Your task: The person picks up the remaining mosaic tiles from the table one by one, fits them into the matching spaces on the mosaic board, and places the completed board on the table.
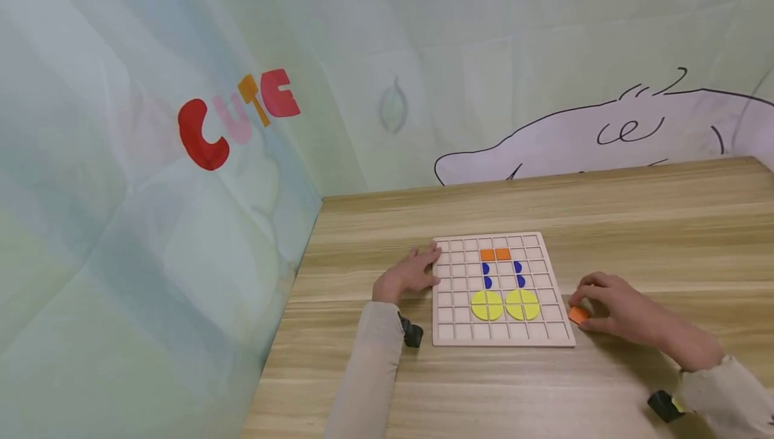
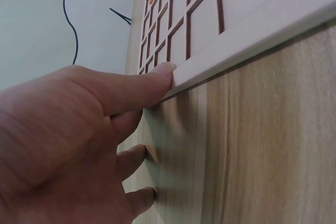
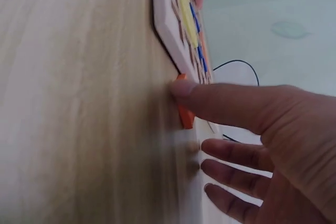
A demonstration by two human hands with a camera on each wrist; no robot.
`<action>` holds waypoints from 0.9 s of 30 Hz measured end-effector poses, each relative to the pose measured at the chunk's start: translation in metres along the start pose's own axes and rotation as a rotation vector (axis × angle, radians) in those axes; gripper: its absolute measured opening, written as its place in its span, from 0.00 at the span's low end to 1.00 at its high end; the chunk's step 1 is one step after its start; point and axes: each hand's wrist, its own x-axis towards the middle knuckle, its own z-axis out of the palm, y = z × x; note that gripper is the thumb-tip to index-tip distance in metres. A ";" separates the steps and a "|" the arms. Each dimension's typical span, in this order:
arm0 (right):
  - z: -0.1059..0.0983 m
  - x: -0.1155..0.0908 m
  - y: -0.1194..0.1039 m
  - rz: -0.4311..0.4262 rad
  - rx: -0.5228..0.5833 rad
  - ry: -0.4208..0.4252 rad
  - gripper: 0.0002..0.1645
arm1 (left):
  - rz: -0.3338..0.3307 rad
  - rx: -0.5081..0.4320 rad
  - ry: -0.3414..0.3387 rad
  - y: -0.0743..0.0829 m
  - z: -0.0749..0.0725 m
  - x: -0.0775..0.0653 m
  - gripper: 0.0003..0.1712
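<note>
A pale wooden grid board [image 1: 446,331] lies on the table. Fitted in it are two orange squares [image 1: 495,255], several blue half-round pieces [image 1: 521,281] and yellow quarter pieces forming two discs [image 1: 486,305]. My left hand [image 1: 408,273] rests at the board's left edge, thumb against the rim and the other fingers spread. Beside the right edge, my right hand [image 1: 625,308] pinches a loose orange square tile [image 1: 578,315] low over the table. In the right wrist view the thumb presses this orange tile [image 3: 185,115]; the index finger is mostly hidden behind it.
The wood-grain table [image 1: 363,224] meets a printed cloth backdrop [image 1: 387,42] at the back and left. Dark wrist devices, one on the left wrist [image 1: 412,333] and one on the right [image 1: 665,406], sit near the sleeves.
</note>
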 end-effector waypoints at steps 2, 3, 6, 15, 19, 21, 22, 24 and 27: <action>0.000 0.000 -0.001 -0.004 -0.020 0.007 0.17 | -0.002 -0.001 0.000 0.001 0.000 -0.001 0.37; 0.000 -0.001 -0.001 -0.003 -0.021 0.003 0.17 | -0.003 -0.003 0.000 0.001 -0.001 -0.001 0.37; 0.000 0.000 -0.003 0.011 -0.035 -0.011 0.17 | -0.009 -0.014 -0.001 0.002 -0.001 -0.002 0.37; -0.002 0.004 -0.004 0.086 0.008 -0.045 0.15 | -0.011 -0.019 -0.008 0.002 -0.001 -0.002 0.37; -0.005 0.010 -0.002 0.107 0.022 -0.032 0.15 | -0.011 -0.012 -0.006 0.002 -0.001 -0.002 0.37; -0.006 0.014 -0.002 0.125 0.029 -0.026 0.14 | -0.012 -0.009 -0.005 0.002 -0.002 -0.002 0.37; -0.006 0.015 -0.002 0.128 0.032 -0.013 0.13 | -0.012 -0.008 -0.005 0.002 -0.001 -0.002 0.37; -0.005 0.019 -0.001 0.121 0.029 0.021 0.13 | -0.012 -0.006 -0.004 0.002 -0.001 -0.002 0.37; -0.002 0.025 0.000 0.114 0.030 0.087 0.13 | -0.007 -0.001 -0.004 0.002 -0.001 -0.002 0.37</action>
